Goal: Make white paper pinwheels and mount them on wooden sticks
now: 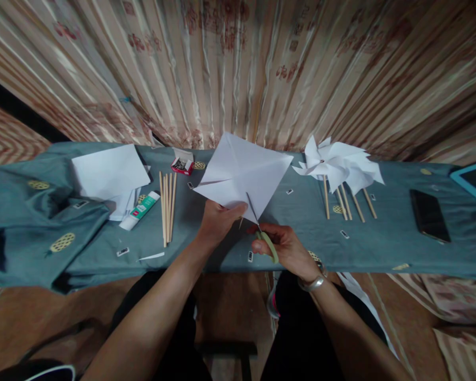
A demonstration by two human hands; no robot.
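Above green cloth (317, 234), left fingers (235, 211) grip white paper (244, 165) at its near edge.

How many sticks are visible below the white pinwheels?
5. From left to right: one stick alone, two close together, a second and third, then a fourth and fifth. The pinwheels may hide more.

Beige curtain (238, 79) with reddish print behind a long cloth-covered table (381, 248), brown floor (226, 307), dim light.
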